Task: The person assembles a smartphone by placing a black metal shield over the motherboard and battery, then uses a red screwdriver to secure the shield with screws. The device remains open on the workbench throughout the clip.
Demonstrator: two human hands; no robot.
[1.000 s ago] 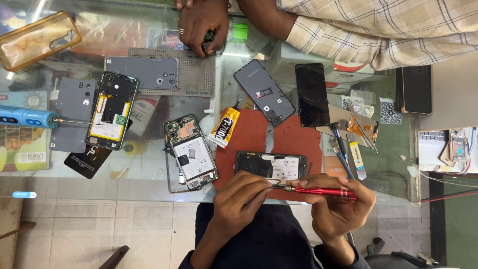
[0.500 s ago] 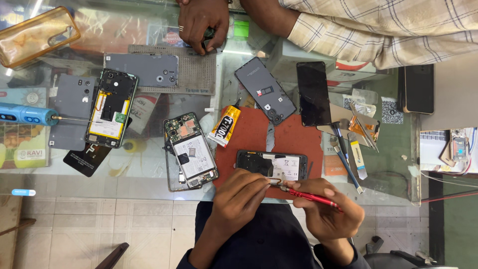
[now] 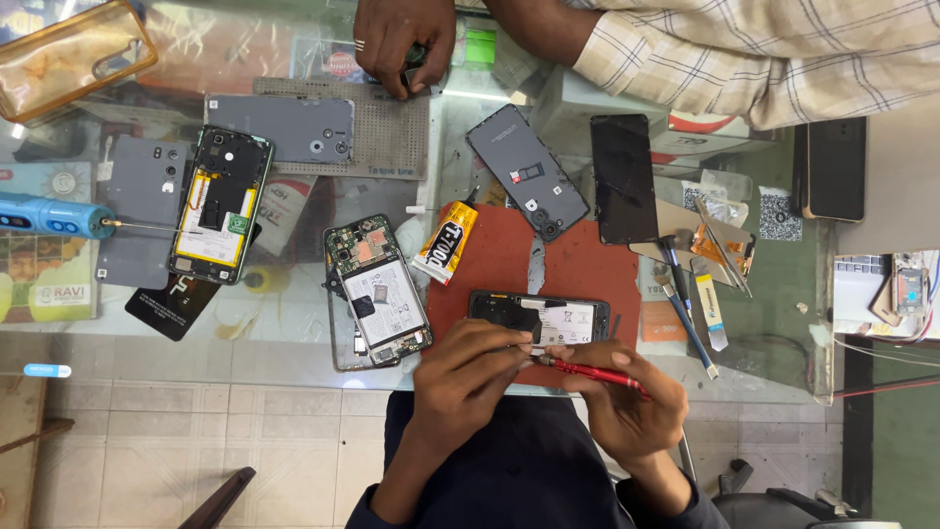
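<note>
Opened phone (image 3: 541, 318) lies flat on the red mat (image 3: 578, 264) at the near edge of the glass table (image 3: 460, 176). Left hand (image 3: 468, 380) rests on its near edge, fingers curled and pressing it. Right hand (image 3: 627, 407) is pinched closed around a red screwdriver (image 3: 595, 373), tip at the phone's near edge. Glue tube (image 3: 444, 242) sits just far-left. Another person's hand (image 3: 401, 39) is at the far side.

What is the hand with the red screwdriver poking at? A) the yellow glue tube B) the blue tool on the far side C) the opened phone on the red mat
C: the right hand holds the red screwdriver with its tip at the edge of the opened phone on the red mat, while the left hand steadies that phone.
</note>
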